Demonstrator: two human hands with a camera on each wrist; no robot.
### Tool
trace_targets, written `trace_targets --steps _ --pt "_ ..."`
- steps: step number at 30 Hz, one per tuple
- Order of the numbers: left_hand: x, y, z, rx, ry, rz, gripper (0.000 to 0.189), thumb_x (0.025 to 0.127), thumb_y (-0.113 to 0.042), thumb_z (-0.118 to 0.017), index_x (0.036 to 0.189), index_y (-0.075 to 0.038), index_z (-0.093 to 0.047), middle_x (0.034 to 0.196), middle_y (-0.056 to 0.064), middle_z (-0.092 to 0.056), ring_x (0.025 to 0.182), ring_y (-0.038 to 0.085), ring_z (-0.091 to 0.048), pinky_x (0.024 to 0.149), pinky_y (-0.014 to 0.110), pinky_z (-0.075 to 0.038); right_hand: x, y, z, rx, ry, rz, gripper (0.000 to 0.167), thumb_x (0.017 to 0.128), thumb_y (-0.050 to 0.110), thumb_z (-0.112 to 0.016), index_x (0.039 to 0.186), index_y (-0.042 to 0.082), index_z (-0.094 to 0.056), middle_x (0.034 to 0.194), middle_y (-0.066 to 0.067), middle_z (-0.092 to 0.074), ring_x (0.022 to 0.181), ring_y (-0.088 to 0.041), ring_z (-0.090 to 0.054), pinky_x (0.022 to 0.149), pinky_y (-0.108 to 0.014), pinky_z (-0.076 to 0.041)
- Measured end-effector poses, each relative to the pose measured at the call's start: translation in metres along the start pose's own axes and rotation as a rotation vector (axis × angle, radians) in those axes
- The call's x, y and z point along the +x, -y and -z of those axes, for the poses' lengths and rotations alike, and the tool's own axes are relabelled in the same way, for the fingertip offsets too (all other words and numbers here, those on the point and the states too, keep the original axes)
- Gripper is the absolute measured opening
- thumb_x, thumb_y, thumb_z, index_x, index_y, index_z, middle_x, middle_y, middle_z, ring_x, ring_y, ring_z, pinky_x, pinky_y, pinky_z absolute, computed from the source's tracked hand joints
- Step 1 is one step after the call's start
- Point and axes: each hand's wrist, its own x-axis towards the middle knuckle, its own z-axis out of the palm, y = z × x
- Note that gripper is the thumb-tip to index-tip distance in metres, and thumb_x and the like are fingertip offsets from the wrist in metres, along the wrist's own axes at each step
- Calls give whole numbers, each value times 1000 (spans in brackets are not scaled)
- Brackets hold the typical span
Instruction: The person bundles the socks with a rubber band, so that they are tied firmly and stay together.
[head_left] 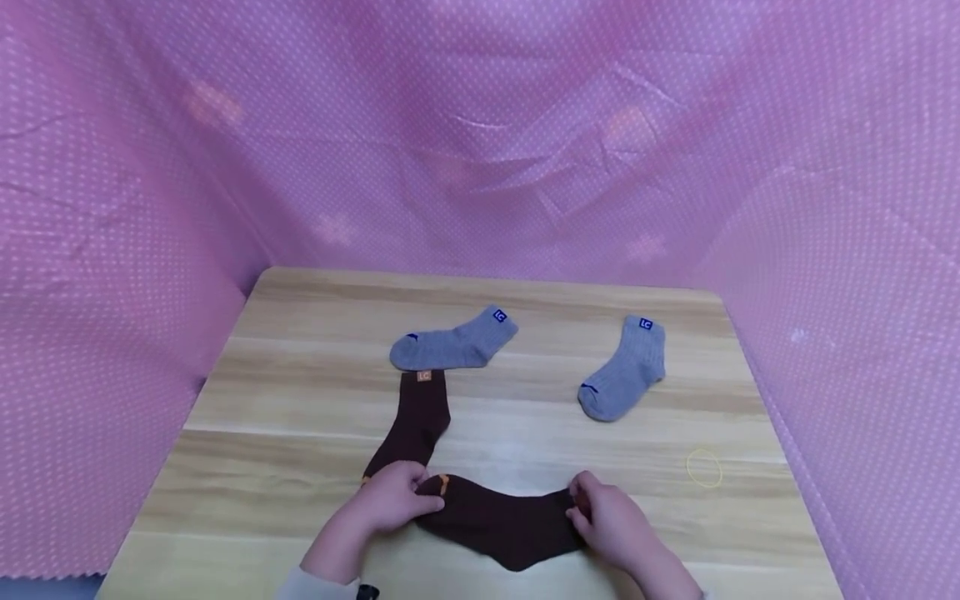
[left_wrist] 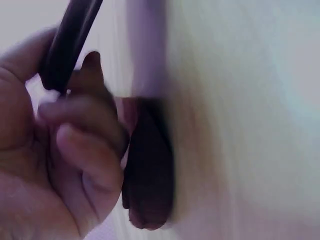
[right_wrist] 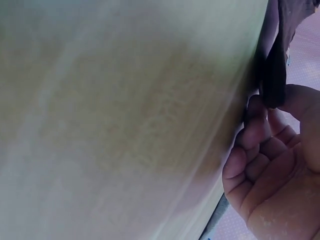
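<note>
A dark brown sock [head_left: 517, 521] is stretched sideways between the two hands near the front of the table. My left hand [head_left: 393, 496] pinches its toe end, by an orange mark, between thumb and fingers. At the cuff end, my right hand [head_left: 615, 525] grips the edge with thumb and fingertips, and its other fingers curl in the right wrist view. A second brown sock [head_left: 420, 417] with an orange label lies flat behind the left hand, which partly covers its toe. The left wrist view shows the held sock [left_wrist: 70, 45] above this second one [left_wrist: 149, 175].
Two grey socks with blue labels lie farther back, one [head_left: 453, 343] touching the second brown sock's cuff, the other [head_left: 626, 371] to the right. A thin yellow loop [head_left: 687, 467] is at the right of the wooden table [head_left: 247, 467]. Pink dotted cloth [head_left: 480, 167] surrounds the table's back and sides.
</note>
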Motion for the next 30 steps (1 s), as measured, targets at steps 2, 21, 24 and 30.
trace_targets --steps 2,21,24,30 --pt "1 0 -1 2 -48 27 37 83 -27 -89 70 -15 -57 62 -8 -45 58 10 -45 57 29 -40 0 -1 0 -5 -6 7 29 86 7 -82 98 17 -58 68 14 -44 58 -4 -41 56 -28 -38" --pt "-2 5 -6 241 -253 197 42 87 -36 -85 69 -17 -51 66 -4 -51 62 16 -49 56 37 -41 -3 -1 -6 -63 -55 -30 30 85 9 -85 98 18 -59 67 15 -46 60 -6 -45 60 -32 -44" --pt "-5 4 -7 297 -233 247 40 87 -37 -85 69 -18 -54 68 -4 -54 63 17 -52 54 39 -42 -4 -1 -7 -64 -68 -24 31 85 9 -86 97 18 -59 68 15 -46 60 -6 -44 60 -32 -44" --pt "-6 -5 -10 378 -272 221 38 81 -34 -90 73 -20 -56 70 -4 -58 64 18 -56 53 42 -45 -4 -3 -9 -65 -92 -18 31 84 10 -87 96 19 -60 68 17 -48 59 -4 -46 59 -31 -44"
